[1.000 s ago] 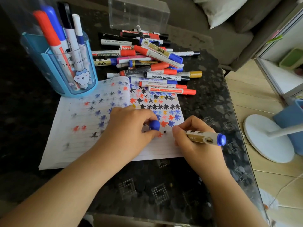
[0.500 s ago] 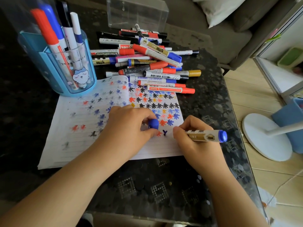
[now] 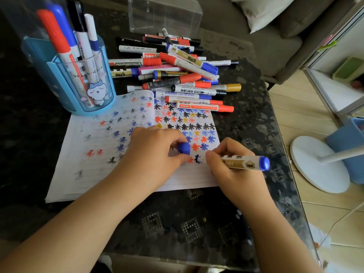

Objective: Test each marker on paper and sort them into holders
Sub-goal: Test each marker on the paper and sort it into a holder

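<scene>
Dark table (image 3: 256,119), paper (image 3: 94,170) on it. Right hand (image 3: 232,172) grips a blue marker (image 3: 242,163), tip on the paper at 3 o'clock of the left hand (image 3: 153,154), which pinches its cap (image 3: 184,148). Marker pile (image 3: 177,75) at 12, holder (image 3: 78,75) at 10.

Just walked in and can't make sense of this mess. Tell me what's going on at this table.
A person is testing markers on paper. The right hand grips a blue marker with its tip on the lined notebook, drawing a dark blue star. The left hand rests on the page, pinching the blue cap. A pile of markers waits behind; a few stand in the blue holder. The clear box looks empty.
</scene>
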